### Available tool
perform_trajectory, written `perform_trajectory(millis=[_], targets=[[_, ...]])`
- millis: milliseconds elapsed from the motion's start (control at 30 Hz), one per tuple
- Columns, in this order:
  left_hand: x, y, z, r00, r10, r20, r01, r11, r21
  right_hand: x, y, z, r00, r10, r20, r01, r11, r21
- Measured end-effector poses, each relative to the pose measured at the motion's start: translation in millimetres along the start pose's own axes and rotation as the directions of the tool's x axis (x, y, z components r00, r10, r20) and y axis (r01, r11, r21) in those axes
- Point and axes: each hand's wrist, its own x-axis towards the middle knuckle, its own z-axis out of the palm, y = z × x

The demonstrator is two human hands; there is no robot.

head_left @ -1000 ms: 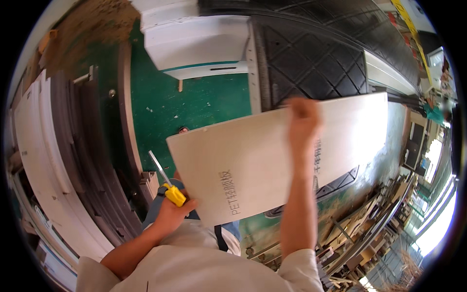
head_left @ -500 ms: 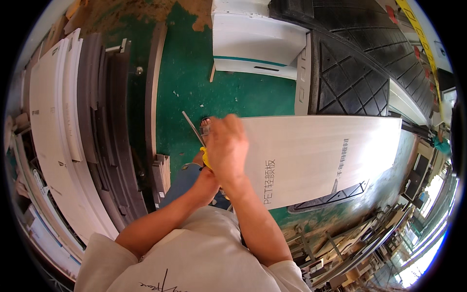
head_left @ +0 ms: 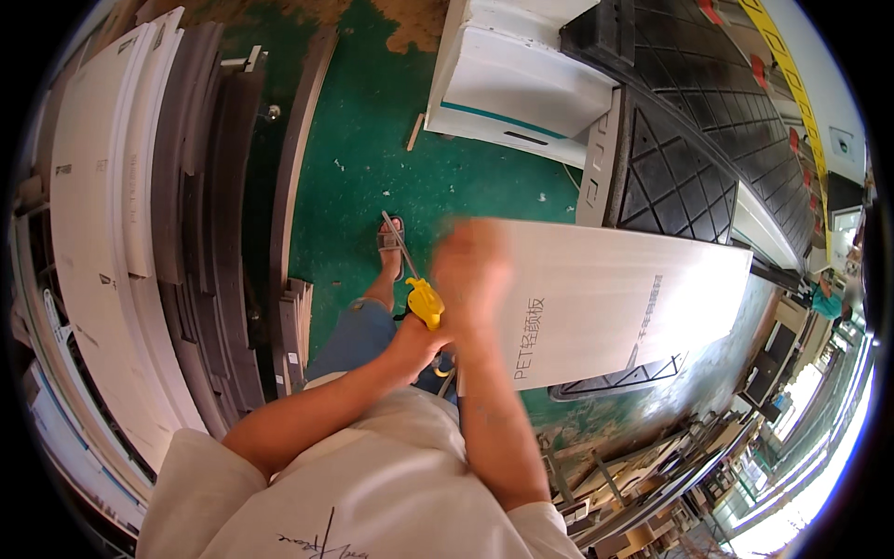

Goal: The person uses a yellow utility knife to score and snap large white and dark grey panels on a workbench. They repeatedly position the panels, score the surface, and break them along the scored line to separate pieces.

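Observation:
My left hand [head_left: 416, 345] is closed around a yellow tool [head_left: 426, 303], from which a slim grey bar sticks out away from me. It may be a bar clamp, but its full shape is hidden by my hand. Just beyond and to the right, my right hand [head_left: 473, 265] is smeared by motion over the left end of a pale board [head_left: 596, 307] with dark print. Its fingers cannot be made out, nor whether it touches the board. My forearms come close together, the right wrist beside the left hand.
Long white and dark panels [head_left: 102, 224] stand stacked on the left, with a narrow plank [head_left: 303, 158] next to them. A white cabinet piece [head_left: 521, 84] and black ribbed panels [head_left: 670, 177] are beyond the board. My sandalled foot [head_left: 391, 244] stands on the green floor [head_left: 363, 168].
Both hands and the yellow tool have shifted slightly right in view. My right hand has moved off the tool toward the board's end, so more of the yellow part shows. The view itself has shifted.

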Motion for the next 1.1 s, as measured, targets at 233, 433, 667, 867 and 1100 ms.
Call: perform_trajectory(millis=[233,433,667,867,1100], targets=[[-17,-15,-11,0.996,0.078,-0.041,-0.078,0.997,0.009,10,-38,-28,0.979,-0.024,0.204,-0.011,0.985,0.170],[-33,-54,-11,0.984,0.095,0.151,-0.138,0.942,0.305,55,15,-65,0.934,-0.275,0.227,0.274,0.961,0.039],[-48,-90,14,0.985,0.163,-0.048,-0.145,0.954,0.261,98,19,-62,0.613,-0.678,0.406,0.626,0.730,0.274],[-47,-121,37,0.899,0.291,-0.328,-0.297,0.954,0.034,70,41,-75,0.381,-0.799,0.466,0.688,0.581,0.435],[-48,-147,61,0.754,0.371,-0.542,-0.519,0.843,-0.144,-3,58,-109,0.146,-0.852,0.503,0.610,0.478,0.632]])
